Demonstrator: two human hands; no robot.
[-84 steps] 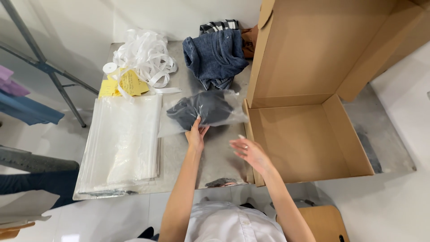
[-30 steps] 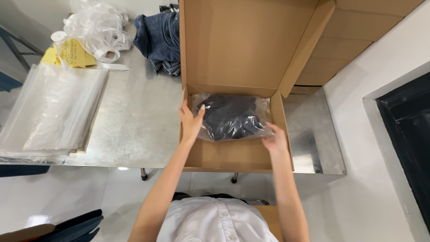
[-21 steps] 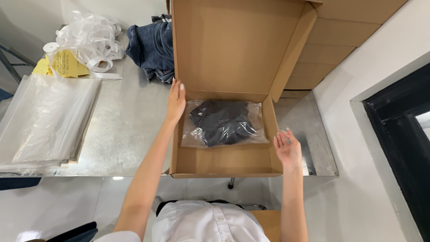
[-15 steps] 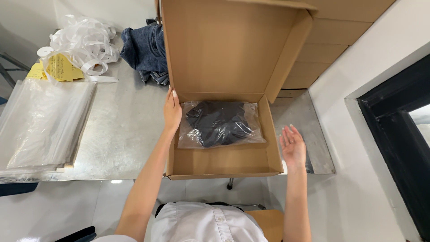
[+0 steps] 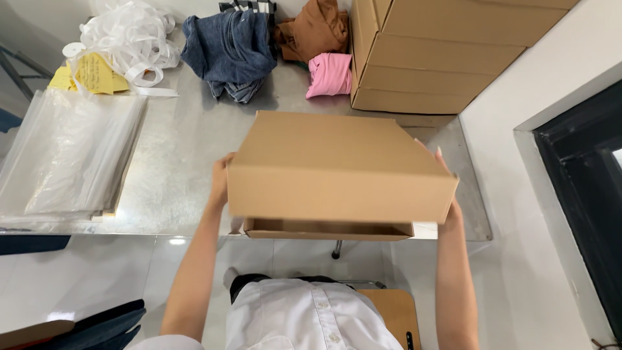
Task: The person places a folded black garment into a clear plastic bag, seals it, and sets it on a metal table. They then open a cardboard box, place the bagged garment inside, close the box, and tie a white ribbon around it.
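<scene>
— Where are we standing?
— At a metal table (image 5: 188, 168) against a pale wall, with a glossy white floor (image 5: 78, 272) below and a dark window frame (image 5: 583, 194) off to our right.
— And the box?
— The brown cardboard box (image 5: 337, 175) sits at the table's near edge, its lid tilted partly over the base. Our left hand (image 5: 220, 185) grips the lid's left side; our right hand (image 5: 447, 188) holds the right side, fingers mostly hidden behind it.
— What else is on the surface?
— A stack of clear plastic bags (image 5: 71, 155) to the left, yellow tags (image 5: 91, 74) and white strapping (image 5: 133, 39) behind it. At the back lie blue jeans (image 5: 230, 52), a brown garment (image 5: 314, 29) and a pink garment (image 5: 330, 74), beside stacked cartons (image 5: 440, 52).
</scene>
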